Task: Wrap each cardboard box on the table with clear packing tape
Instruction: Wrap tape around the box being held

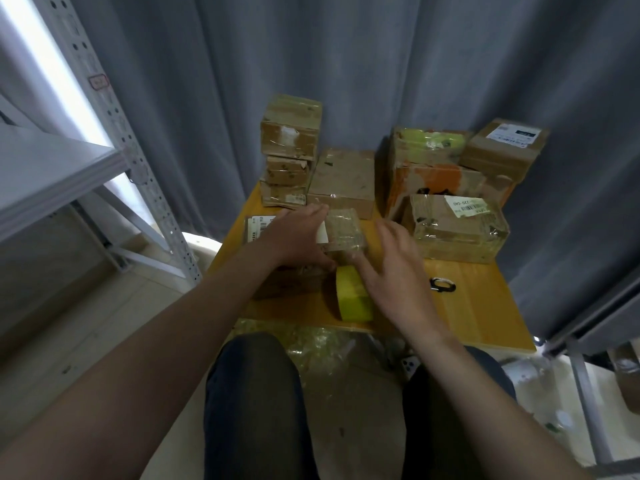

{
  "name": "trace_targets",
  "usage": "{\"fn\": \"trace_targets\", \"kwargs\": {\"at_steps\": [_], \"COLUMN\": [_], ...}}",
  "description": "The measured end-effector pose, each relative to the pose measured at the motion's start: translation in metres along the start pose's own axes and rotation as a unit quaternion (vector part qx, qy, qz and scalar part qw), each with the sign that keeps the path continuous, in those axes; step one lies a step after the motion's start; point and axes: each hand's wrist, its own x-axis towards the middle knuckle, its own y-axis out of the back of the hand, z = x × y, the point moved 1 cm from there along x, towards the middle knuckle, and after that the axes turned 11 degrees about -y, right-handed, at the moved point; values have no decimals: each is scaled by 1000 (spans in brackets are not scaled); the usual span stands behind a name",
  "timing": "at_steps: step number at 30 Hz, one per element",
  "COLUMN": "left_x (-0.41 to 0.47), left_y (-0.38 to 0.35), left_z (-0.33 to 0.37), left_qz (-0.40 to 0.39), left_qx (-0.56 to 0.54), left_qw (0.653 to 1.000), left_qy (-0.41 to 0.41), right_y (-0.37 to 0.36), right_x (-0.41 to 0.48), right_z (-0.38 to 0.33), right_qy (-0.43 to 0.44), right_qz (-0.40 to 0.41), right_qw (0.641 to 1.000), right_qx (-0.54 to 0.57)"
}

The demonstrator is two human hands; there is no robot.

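Knees (pixel 256 393) fill six o'clock as I watch. Left hand (pixel 294 237) lies spread flat on the small taped box (pixel 346 230) at table centre; right hand (pixel 398 268), fingers open, hovers over the yellow tape roll (pixel 353 296) (five o'clock of the box). I'd press the tape edge smooth before turning.

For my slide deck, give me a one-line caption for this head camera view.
Left hand steadies a small taped box while the right hand hovers over the tape roll.
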Motion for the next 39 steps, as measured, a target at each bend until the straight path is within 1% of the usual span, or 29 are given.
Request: {"fn": "trace_targets", "kwargs": {"at_steps": [1, 2, 3, 4, 5, 7, 9, 12, 15, 20, 25, 28, 29, 31, 33, 34, 36, 37, 39], "left_x": [0, 0, 0, 0, 0, -1, -1, -3, 2, 6, 6, 5, 7, 10, 12, 12, 14, 14, 14], "left_y": [0, 0, 0, 0, -1, -4, -6, -5, 0, 1, -4, -4, -2, 4, 13, 20, 31, 39, 50], "left_z": [1, 1, 1, 0, -2, -6, -9, -8, -5, -6, -6, -4, -3, -2, -1, 1, 0, 0, -1], "left_qz": [5, 10, 12, 12, 13, 27, 35, 43, 39, 12, 19, 13, 4, -18, -35, -44, -68, -90, -120], "left_qx": [-2, -6, -10, -13, -15, -23, -41, -55, -70, -69, -40, -28, -24, -22, -40, -70, -143, -169, -206], "left_qw": [1000, 1000, 1000, 1000, 1000, 999, 998, 997, 997, 998, 999, 999, 999, 999, 997, 995, 986, 981, 971], "left_qy": [-2, -3, -6, -8, -11, -13, -23, -23, -16, 2, 13, 16, 21, 40, 53, 54, 45, 33, 19], "right_y": [4, 5, 4, -1, -6, -19, -31, -35, -32, -28, -3, 0, -3, -9, -13, -12, -7, -3, 7], "right_x": [5, 9, 11, 13, 15, 22, 36, 66, 80, 68, 26, 6, 0, -11, -20, -24, -29, -30, -34], "right_z": [-10, -18, -26, -30, -35, -39, -43, -43, -41, -37, -18, -1, 3, 7, 10, 10, 9, 10, 10], "right_qy": [52, 86, 103, 108, 106, 94, 77, 44, 42, 48, 97, 113, 107, 83, 47, 13, -53, -58, -27], "right_qz": [-39, -100, -163, -204, -215, -193, -188, -235, -260, -249, -247, -236, -233, -212, -155, -123, -94, -93, -79], "right_qw": [997, 989, 977, 964, 955, 944, 941, 943, 940, 948, 952, 954, 959, 974, 984, 985, 971, 960, 940], "right_qx": [-34, -61, -94, -133, -174, -250, -271, -231, -219, -194, -151, -143, -118, -18, 78, 122, 213, 259, 330]}}
